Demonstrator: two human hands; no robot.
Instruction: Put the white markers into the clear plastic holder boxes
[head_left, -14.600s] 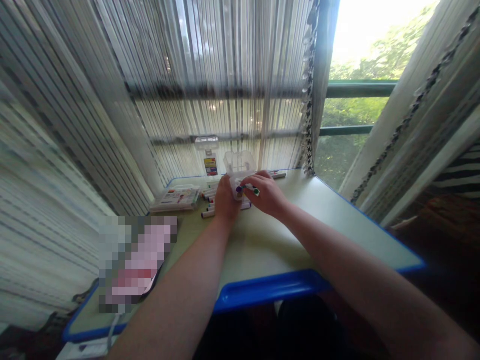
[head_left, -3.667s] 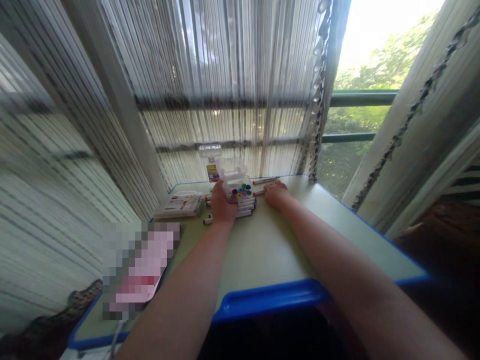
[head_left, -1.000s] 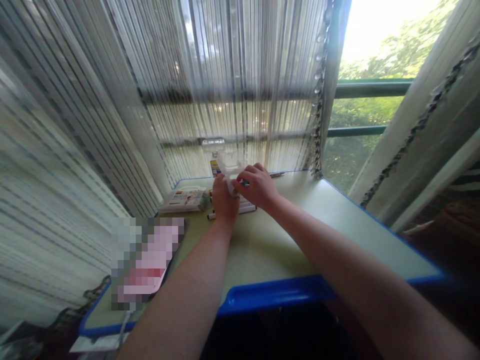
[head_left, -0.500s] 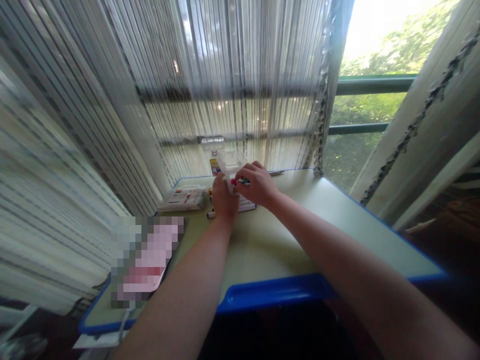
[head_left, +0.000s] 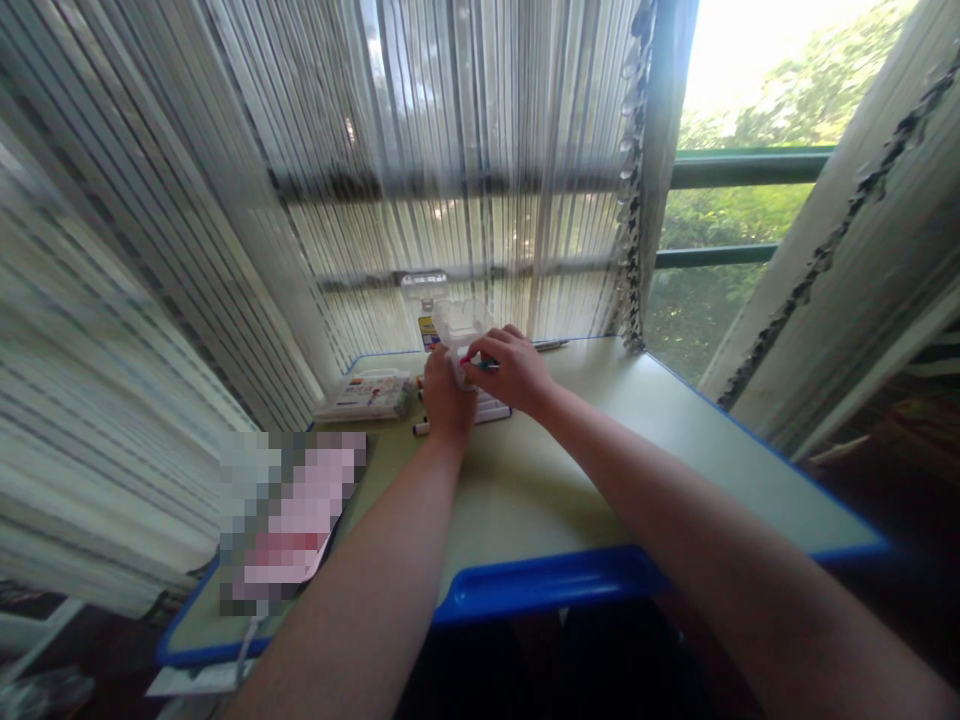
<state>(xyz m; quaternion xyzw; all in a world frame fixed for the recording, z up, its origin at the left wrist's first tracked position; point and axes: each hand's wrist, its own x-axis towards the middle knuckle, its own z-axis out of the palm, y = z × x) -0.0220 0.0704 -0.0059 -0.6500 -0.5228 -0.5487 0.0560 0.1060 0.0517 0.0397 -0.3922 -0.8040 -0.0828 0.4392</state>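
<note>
My left hand [head_left: 448, 398] is closed around a clear plastic marker case [head_left: 459, 320], held upright near the far edge of the table with its lid raised. My right hand [head_left: 519, 366] is at the case's right side, thumb and fingers pinched on a marker with a pink end [head_left: 464, 361] pointing into the case mouth. A bit of teal shows under the right fingers; whether it belongs to the same marker I cannot tell. Several white markers with dark ends [head_left: 495, 412] lie beneath and behind my left hand, partly hidden by it.
A second clear case [head_left: 367, 396] with a printed label lies to the left. A pink-screened, blurred-out device [head_left: 311, 510] with a cable is at the near left. A grey pen [head_left: 552, 345] rests at the back. The table [head_left: 675, 450] has a blue rim; string curtains hang behind.
The pink marker end has shifted slightly left and deeper at the case mouth, with the right fingers closer to it. The left hand keeps its grip on the case.
</note>
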